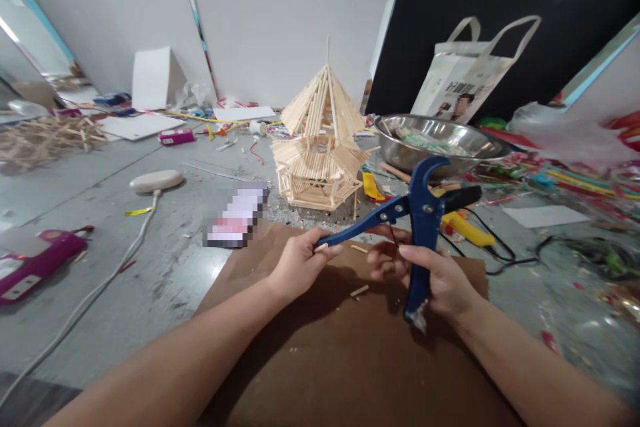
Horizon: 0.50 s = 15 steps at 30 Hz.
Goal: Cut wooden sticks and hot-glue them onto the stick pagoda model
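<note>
A blue pipe cutter (424,207) is held up in front of me with its handles spread wide and its hooked jaw pointing up. My left hand (303,263) pinches the end of its left handle, and a short pale stick piece shows at those fingers. My right hand (440,277) is wrapped round the other handle, some fingers curled behind it. Small bits of cut stick (359,291) lie on the brown board (320,353) beneath my hands. Just beyond stands a pagoda-like model made of wooden sticks (323,147), upright with a pointed roof.
A metal bowl (440,140) sits behind the cutter, near a white tote bag (455,83). A yellow-handled tool (467,228) with a black cord lies at right. A phone (237,213), a white power cable (107,287) and a purple device (43,267) are left. Piled sticks (47,140) lie far left.
</note>
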Motion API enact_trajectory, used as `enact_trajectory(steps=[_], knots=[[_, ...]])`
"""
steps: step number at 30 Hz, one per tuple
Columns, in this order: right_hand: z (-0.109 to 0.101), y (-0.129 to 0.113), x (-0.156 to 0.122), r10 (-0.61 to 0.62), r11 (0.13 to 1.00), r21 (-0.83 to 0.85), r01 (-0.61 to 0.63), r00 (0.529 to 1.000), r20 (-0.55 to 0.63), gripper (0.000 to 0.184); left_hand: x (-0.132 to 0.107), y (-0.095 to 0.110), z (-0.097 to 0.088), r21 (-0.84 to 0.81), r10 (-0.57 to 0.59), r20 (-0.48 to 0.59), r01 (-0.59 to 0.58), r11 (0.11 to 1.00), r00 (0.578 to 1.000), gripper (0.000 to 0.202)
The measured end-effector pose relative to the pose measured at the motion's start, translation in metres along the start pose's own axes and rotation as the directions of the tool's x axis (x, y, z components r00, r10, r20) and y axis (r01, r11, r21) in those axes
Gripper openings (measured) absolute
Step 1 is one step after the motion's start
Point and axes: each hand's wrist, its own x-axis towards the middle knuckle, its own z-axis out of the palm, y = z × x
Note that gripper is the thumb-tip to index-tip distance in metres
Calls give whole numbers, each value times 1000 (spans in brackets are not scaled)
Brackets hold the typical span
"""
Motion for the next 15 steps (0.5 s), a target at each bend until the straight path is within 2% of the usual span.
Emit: enact_trajectory(steps=[6, 10, 13, 15], knots=[[3, 0, 1, -101, 974, -201, 108, 994, 44, 38, -2, 3, 0, 70, 6, 82, -12, 997, 997, 31], [5, -4, -2, -171, 922, -358, 150, 985, -27, 39, -4, 3, 2, 115, 46, 132, -62, 991, 990, 29], [3, -5, -3, -246, 868, -460, 187, 967, -71, 36, -6, 5, 4, 167, 64, 207, -99, 981, 976, 27], [-2, -5, -1, -288, 834, -515, 200, 953, -97, 31, -8, 7, 3, 149, 70, 247, -110, 983, 967, 34]])
